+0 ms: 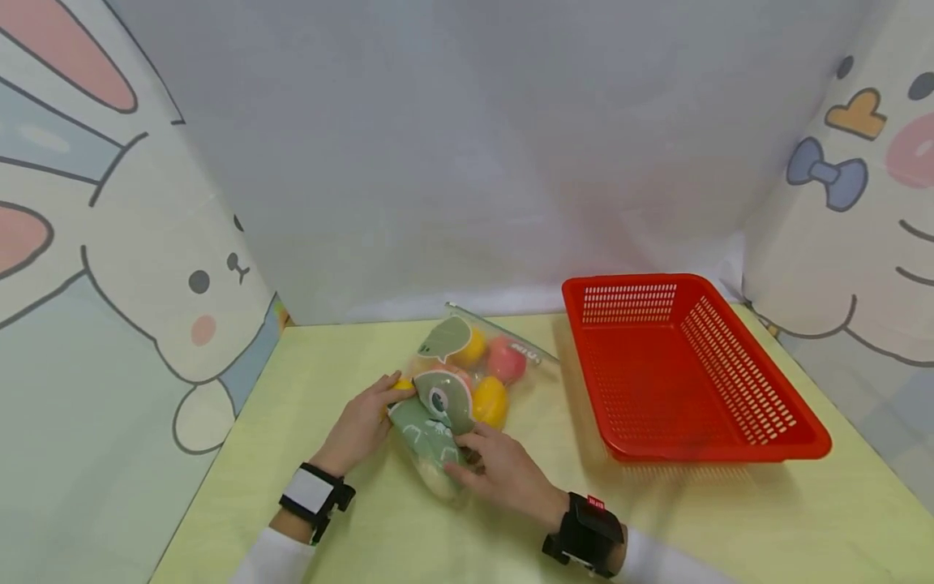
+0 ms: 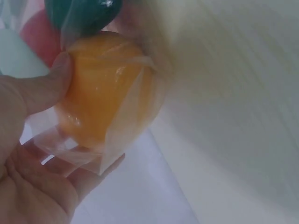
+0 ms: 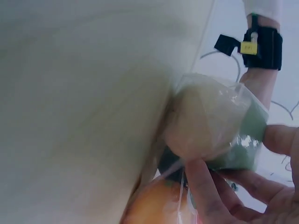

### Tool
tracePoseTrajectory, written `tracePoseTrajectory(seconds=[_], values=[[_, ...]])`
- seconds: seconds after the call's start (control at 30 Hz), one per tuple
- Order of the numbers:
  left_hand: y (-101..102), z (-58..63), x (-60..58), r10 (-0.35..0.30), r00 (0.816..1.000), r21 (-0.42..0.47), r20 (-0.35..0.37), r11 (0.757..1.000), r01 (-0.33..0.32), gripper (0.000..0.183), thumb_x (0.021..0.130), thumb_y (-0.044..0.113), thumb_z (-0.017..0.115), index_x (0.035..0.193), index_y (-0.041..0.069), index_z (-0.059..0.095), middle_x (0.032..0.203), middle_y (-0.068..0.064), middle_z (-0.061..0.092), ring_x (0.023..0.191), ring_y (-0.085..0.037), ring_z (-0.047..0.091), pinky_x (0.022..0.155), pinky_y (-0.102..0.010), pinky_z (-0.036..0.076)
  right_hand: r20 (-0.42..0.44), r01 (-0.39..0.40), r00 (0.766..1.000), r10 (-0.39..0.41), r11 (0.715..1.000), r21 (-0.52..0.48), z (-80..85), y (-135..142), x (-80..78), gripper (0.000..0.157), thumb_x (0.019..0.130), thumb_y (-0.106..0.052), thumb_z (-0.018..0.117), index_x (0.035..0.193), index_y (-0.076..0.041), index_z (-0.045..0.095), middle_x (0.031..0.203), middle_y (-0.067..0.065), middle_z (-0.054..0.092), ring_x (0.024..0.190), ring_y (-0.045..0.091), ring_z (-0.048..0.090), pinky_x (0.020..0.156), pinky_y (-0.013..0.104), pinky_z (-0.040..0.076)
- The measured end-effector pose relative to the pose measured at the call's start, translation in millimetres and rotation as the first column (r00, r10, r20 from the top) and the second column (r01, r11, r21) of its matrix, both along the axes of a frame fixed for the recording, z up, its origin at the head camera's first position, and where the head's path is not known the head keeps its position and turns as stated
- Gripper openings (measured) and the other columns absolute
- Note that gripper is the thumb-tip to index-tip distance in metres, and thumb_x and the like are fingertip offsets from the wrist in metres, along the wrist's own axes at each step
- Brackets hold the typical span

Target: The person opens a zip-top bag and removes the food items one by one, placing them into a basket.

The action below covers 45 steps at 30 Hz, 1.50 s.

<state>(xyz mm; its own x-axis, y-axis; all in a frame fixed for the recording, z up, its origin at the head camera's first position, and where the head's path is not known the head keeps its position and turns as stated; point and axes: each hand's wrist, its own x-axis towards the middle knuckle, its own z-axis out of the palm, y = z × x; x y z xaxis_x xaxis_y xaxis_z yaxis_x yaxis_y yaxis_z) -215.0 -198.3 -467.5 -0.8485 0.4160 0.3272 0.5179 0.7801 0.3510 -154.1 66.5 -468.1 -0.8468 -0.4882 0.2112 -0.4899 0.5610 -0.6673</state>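
Note:
A clear zip bag with green cartoon print (image 1: pixel 430 438) lies on the table, filled with several toy fruits. Among them are a pink one (image 1: pixel 506 361) and a yellow one (image 1: pixel 490 402). My left hand (image 1: pixel 359 426) grips the bag's left side; in the left wrist view, its thumb and fingers hold an orange-yellow fruit (image 2: pixel 107 93) through the plastic. On the lower right, my right hand (image 1: pixel 507 470) grips the bag around a pale round fruit (image 3: pixel 205 116). An orange fruit (image 3: pixel 154 205) shows below it in the right wrist view.
To the right of the bag stands a red slotted plastic basket (image 1: pixel 718 452). The pale yellow table (image 1: pixel 328 357) meets a grey-white backdrop (image 1: pixel 467 162) behind. Walls with cartoon rabbit prints (image 1: pixel 168 300) flank both sides.

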Motion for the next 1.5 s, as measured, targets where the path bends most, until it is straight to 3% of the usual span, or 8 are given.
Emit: tracePoseTrajectory(seconds=[0.2,0.33,0.43,0.6,0.7,0.87,1.1,1.5], values=[[-2.8,7.3,4.4,0.023,0.999,-0.005,0.049,1.0,-0.022,0.06,0.084,-0.023,0.062,0.138,0.002,0.067,0.151,-0.032,0.056,0.143,-0.051,0.052,0.114,-0.059,0.049,0.037,0.12,0.992,-0.117,0.99,-0.072,15.3,5.0,-14.4,0.026,0.098,-0.026,0.077,0.119,-0.011,0.076,0.103,0.0,0.074,0.086,0.01,0.066,0.075,0.022,0.057],[2.7,18.9,28.1,0.056,0.994,0.035,0.091,0.998,-0.059,0.065,0.085,-0.016,0.059,0.147,0.005,0.061,0.158,-0.028,0.051,0.15,-0.048,0.045,0.117,-0.063,0.045,-0.012,0.305,0.952,-0.306,0.951,-0.058,24.8,13.7,-37.9,0.034,0.098,-0.028,0.077,0.127,-0.011,0.073,0.123,0.007,0.073,0.107,0.024,0.067,0.091,0.039,0.062],[16.3,26.0,51.5,0.06,0.998,0.099,0.031,0.993,-0.063,0.063,0.084,-0.008,0.065,0.145,0.006,0.063,0.158,-0.025,0.052,0.15,-0.047,0.047,0.118,-0.066,0.044,-0.054,0.388,0.92,-0.388,0.922,-0.013,26.5,19.3,-57.4,0.049,0.098,-0.032,0.076,0.139,-0.007,0.066,0.146,0.015,0.063,0.131,0.036,0.059,0.108,0.055,0.056],[52.8,27.7,79.8,0.049,0.989,0.042,-0.14,0.998,-0.043,0.06,0.091,0.036,0.081,0.14,0.005,0.066,0.154,-0.026,0.056,0.142,-0.05,0.054,0.115,-0.067,0.046,-0.123,0.429,0.9,-0.419,0.899,0.082,25.8,24.4,-83.1,0.068,0.098,-0.044,0.074,0.15,-0.005,0.056,0.163,0.024,0.046,0.151,0.049,0.041,0.123,0.071,0.034],[70.7,24.2,87.1,0.039,0.995,-0.068,-0.097,0.997,-0.045,0.082,0.086,0.059,0.081,0.147,0.008,0.062,0.157,-0.027,0.052,0.144,-0.053,0.049,0.117,-0.072,0.041,-0.149,0.422,0.904,-0.401,0.892,0.161,24.6,24.3,-92.9,0.075,0.098,-0.053,0.07,0.155,-0.008,0.051,0.167,0.025,0.04,0.156,0.053,0.032,0.126,0.076,0.023],[83.6,10.1,86.6,0.058,0.997,-0.221,0.046,0.974,-0.046,0.094,0.084,0.066,0.079,0.156,0.012,0.052,0.166,-0.028,0.039,0.153,-0.058,0.033,0.117,-0.082,0.03,-0.129,0.372,0.928,-0.35,0.886,0.275,19.0,20.5,-105.9,0.085,0.097,-0.062,0.065,0.162,-0.011,0.043,0.172,0.022,0.031,0.161,0.052,0.022,0.128,0.075,0.014],[76.7,-4.9,76.6,0.063,0.998,-0.29,-0.019,0.955,-0.066,0.087,0.078,0.054,0.089,0.149,0.013,0.059,0.161,-0.026,0.046,0.151,-0.06,0.034,0.115,-0.077,0.039,-0.139,0.357,0.934,-0.329,0.883,0.304,2.1,27.6,-111.8,0.083,0.097,-0.066,0.061,0.159,-0.012,0.046,0.169,0.019,0.038,0.157,0.049,0.032,0.129,0.07,0.023],[35.8,-3.8,52.1,0.062,0.998,-0.268,0.015,0.962,-0.056,0.068,0.08,0.024,0.092,0.143,0.018,0.067,0.164,-0.019,0.047,0.155,-0.059,0.028,0.121,-0.073,0.034,-0.218,0.413,0.907,-0.359,0.857,0.307,1.0,31.0,-81.4,0.07,0.098,-0.06,0.065,0.15,-0.016,0.054,0.157,0.018,0.051,0.134,0.048,0.053,0.11,0.064,0.049]])
